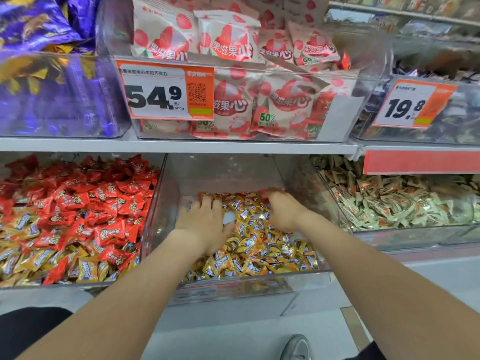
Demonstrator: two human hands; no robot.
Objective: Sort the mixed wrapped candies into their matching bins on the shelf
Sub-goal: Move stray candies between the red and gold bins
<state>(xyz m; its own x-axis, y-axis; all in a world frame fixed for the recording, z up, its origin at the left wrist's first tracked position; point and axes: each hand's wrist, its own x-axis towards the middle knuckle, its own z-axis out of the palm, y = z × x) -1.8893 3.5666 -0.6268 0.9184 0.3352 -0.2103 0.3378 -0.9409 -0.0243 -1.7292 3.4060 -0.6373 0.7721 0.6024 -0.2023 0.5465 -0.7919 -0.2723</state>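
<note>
Bright, even store light falls from above with almost no hard shadows. Soft glare streaks the clear bin walls [161, 203]. The wide lens bows the shelf edge [181, 145], and the upper corners smear: purple bags [39, 27] and the upper-right shelves are blurred.

Clear glossy plastic bin [291, 175]; shiny foil-like gold candy wrappers [259, 253]; matt paper price tag [155, 92].
</note>
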